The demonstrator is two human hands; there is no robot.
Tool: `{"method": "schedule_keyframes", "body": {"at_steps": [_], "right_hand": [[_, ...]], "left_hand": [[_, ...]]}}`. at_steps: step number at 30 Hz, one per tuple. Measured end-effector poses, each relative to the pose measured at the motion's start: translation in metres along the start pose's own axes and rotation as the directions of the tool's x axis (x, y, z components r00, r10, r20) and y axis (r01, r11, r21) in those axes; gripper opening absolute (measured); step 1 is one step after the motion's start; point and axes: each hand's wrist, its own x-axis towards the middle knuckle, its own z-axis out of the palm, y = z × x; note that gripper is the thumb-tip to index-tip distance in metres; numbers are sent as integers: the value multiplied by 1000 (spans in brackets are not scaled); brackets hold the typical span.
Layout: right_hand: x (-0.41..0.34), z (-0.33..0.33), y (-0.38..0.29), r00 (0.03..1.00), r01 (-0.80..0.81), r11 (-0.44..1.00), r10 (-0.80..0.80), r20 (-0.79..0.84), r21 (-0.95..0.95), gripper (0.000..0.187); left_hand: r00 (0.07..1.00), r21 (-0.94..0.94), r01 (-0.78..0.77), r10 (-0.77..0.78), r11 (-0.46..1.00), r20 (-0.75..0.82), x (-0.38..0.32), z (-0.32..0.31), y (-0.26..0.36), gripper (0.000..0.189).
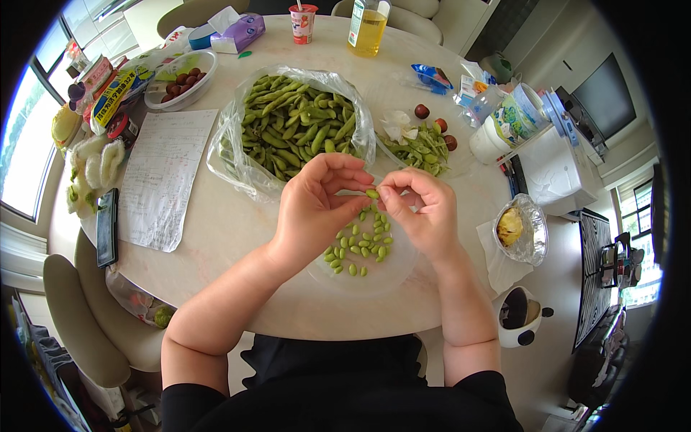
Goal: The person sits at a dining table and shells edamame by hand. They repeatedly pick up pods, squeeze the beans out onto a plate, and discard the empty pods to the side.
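Observation:
A single green soybean [372, 193] sits between the fingertips of my left hand [318, 205] and my right hand [424, 208]. Thumb and fingers of the left hand are at its left side, and the right thumb and forefinger pinch its right end. Below them, several shelled soybeans [354, 249] lie spread in a shallow clear dish [402, 272]; my wrists partly cover it. Beyond my hands, soybean pods [286, 124] fill an open clear plastic bag [229, 159]. To its right is a heap of opened, flattened pods [424, 151].
Dark red fruits [421, 111] lie by the heap. An oil bottle [368, 29] and a pink cup [303, 26] stand at the back. Handwritten paper [167, 178] and a phone [107, 228] lie left; a foil bowl [532, 229] and white canister [502, 129] are right.

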Motion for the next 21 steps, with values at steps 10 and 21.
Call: {"method": "schedule_keyframes", "body": {"at_steps": [10,21], "right_hand": [[1,2,-2,971,231,957,-237,-19,-174,8],[0,1,-4,978,204,968,-209,-22,-146,7]], "left_hand": [[995,-170,101,-94,980,45,0,-5,-1,31],[943,-448,327,-315,832,104,2,-8,-2,23]]}}
